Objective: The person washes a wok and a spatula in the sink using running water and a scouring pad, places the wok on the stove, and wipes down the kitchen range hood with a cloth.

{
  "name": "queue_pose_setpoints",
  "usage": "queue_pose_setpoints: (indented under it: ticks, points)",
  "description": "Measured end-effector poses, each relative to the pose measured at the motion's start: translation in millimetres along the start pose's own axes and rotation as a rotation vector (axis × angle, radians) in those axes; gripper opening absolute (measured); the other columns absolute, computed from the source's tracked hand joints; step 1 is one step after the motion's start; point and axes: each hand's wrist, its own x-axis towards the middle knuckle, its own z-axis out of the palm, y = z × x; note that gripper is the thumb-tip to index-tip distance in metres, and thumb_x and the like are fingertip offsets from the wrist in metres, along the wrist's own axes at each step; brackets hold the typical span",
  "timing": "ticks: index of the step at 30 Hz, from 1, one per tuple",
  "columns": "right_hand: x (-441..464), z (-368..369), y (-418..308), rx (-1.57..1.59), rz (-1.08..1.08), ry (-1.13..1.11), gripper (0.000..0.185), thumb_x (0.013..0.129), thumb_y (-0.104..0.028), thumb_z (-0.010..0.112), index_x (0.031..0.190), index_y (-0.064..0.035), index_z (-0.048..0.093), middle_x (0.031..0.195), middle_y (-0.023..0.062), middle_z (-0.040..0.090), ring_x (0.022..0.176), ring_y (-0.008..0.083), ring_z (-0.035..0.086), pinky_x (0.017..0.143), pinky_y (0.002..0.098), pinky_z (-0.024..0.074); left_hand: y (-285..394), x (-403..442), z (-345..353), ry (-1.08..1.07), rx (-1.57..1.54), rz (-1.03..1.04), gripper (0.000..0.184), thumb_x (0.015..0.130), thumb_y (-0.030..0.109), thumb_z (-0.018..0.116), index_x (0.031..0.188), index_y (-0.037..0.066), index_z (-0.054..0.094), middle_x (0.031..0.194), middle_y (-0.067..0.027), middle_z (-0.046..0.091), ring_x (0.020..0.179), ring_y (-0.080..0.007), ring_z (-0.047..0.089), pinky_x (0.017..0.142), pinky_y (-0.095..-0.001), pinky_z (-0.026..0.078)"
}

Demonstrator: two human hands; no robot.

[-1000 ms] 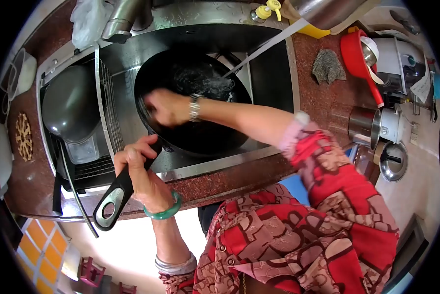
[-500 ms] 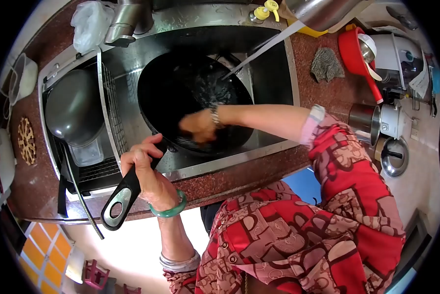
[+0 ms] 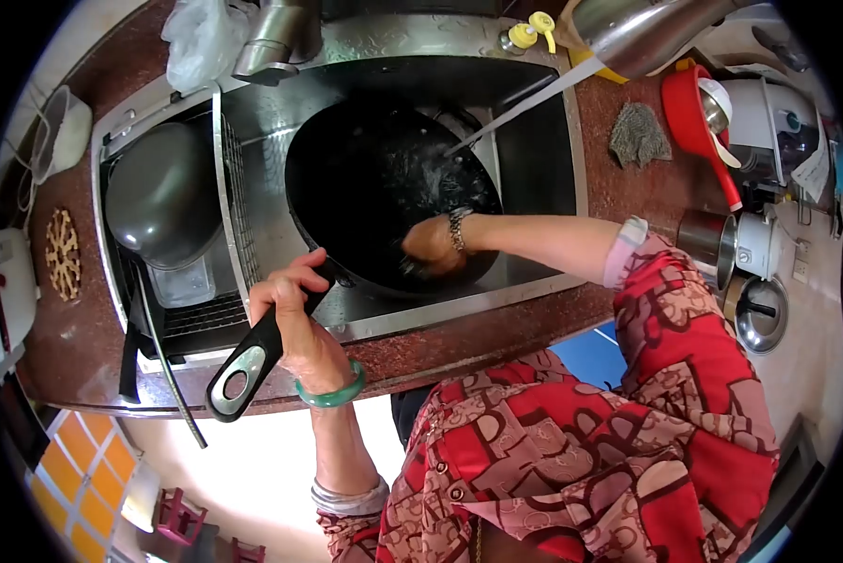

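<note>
Wok: the black wok (image 3: 351,192) sits tilted in the steel sink (image 3: 273,183), its long handle (image 3: 267,340) slanting over the front rim toward the person.
Left hand: the left hand (image 3: 296,324) is closed around the handle near the wok, thumb and fingers wrapped over the grip; the hanging hole at the far end sticks out below.
Right hand: the right hand (image 3: 432,246) is down inside the wok, near the wall closest to the person, with fingers curled; whether they hold anything cannot be told against the dark surface.
Water: a stream (image 3: 524,106) runs from the metal faucet (image 3: 632,36) into the wok, rippling and bubbling where it lands.
Wrists: a green bangle (image 3: 330,398) on the left, a metal-banded watch (image 3: 458,229) on the right.
Left of the wok: a wire rack (image 3: 240,211), then a dark rounded pan (image 3: 163,195) beside it, with a clear plastic container (image 3: 185,285) partly under the pan.
Right counter: a crumpled grey cloth (image 3: 638,136), a red dipper (image 3: 693,113) and a steel pot (image 3: 706,242).
Left counter: a round openwork trivet (image 3: 63,254).
Behind the sink: a yellow-topped soap dispenser (image 3: 523,36) and a plastic bag (image 3: 201,42).
</note>
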Motion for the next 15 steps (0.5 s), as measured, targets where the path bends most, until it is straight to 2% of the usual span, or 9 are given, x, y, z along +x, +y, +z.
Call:
queue_pose_setpoints:
  ticks: [1,2,4,6,8,10,12,13,15]
  points:
    - [-12,-20,-19,0.209,-0.12,0.039,0.018,0.07,-0.011,0.058,0.084,0.0003,0.061,0.085,0.0162,0.063,0.085,0.0266,0.062,0.062,0.0444,0.0505,2,-1,0,0.002,0.031,-0.024,0.019,0.088,0.012,0.043,0.071,0.005,0.041,0.072,-0.0119,0.055,0.087,-0.0306,0.058,0.087,-0.0406,0.038]
    - [-11,-37,-35,0.419,-0.241,0.079,0.016,0.068,-0.009,0.058,0.079,0.002,0.059,0.081,0.0189,0.062,0.081,0.0275,0.063,0.061,0.0447,0.0496,2,-1,-1,-0.003,0.031,-0.021,0.019,0.088,0.012,0.043,0.071,0.005,0.041,0.072,-0.0119,0.055,0.087,-0.0306,0.058,0.087,-0.0406,0.038]
    - [34,-64,-32,-0.017,-0.571,0.966,0.019,0.068,-0.011,0.054,0.081,0.0027,0.056,0.072,0.0214,0.061,0.07,0.0318,0.061,0.058,0.0399,0.0492,2,0,-3,0.02,0.044,-0.051,0.02,0.088,0.014,0.043,0.071,0.005,0.04,0.072,-0.0117,0.055,0.088,-0.0305,0.058,0.087,-0.0405,0.039]
    - [41,-104,-30,0.099,-0.048,1.15,0.014,0.069,-0.011,0.055,0.077,0.0002,0.056,0.075,0.0216,0.061,0.073,0.0335,0.061,0.059,0.0399,0.0498,2,1,-5,0.002,0.067,-0.059,0.02,0.089,0.015,0.044,0.072,0.006,0.039,0.073,-0.0121,0.056,0.089,-0.0304,0.058,0.087,-0.0401,0.039]
    - [69,-117,23,0.145,0.284,1.164,0.017,0.072,-0.013,0.054,0.083,-0.0018,0.061,0.08,0.0196,0.063,0.078,0.0328,0.062,0.062,0.0392,0.0509,3,1,-6,-0.028,0.132,-0.042,0.021,0.089,0.017,0.044,0.072,0.006,0.038,0.074,-0.0128,0.057,0.089,-0.0302,0.058,0.087,-0.0397,0.039]
    - [82,-92,73,0.143,0.581,0.934,0.023,0.076,-0.017,0.052,0.094,-0.009,0.065,0.094,0.0131,0.064,0.086,0.028,0.063,0.067,0.0399,0.0509,1,1,-11,-0.042,0.124,-0.043,0.021,0.088,0.018,0.045,0.072,0.005,0.04,0.075,-0.0133,0.058,0.089,-0.0301,0.058,0.087,-0.0394,0.039]
    - [71,-49,91,0.012,0.599,0.701,0.025,0.078,-0.02,0.053,0.097,-0.0095,0.065,0.097,0.0107,0.064,0.088,0.0253,0.063,0.067,0.0409,0.051,0,2,-12,-0.039,0.084,-0.035,0.02,0.088,0.018,0.045,0.073,0.004,0.043,0.075,-0.0132,0.058,0.089,-0.0301,0.058,0.087,-0.0399,0.039]
    - [58,-37,82,0.005,0.603,0.702,0.025,0.078,-0.02,0.053,0.097,-0.0095,0.065,0.097,0.0107,0.064,0.088,0.0253,0.063,0.067,0.0409,0.051,0,2,-12,-0.037,0.076,-0.033,0.02,0.088,0.018,0.045,0.073,0.004,0.043,0.075,-0.0132,0.058,0.089,-0.0301,0.058,0.087,-0.0399,0.039]
    - [33,-9,46,-0.171,0.348,0.343,0.022,0.078,-0.019,0.055,0.092,-0.0066,0.065,0.091,0.0141,0.064,0.081,0.0246,0.064,0.061,0.0411,0.0512,0,2,-11,-0.024,0.045,-0.062,0.019,0.088,0.018,0.046,0.075,0.004,0.045,0.075,-0.0133,0.058,0.09,-0.0304,0.058,0.089,-0.0406,0.038]
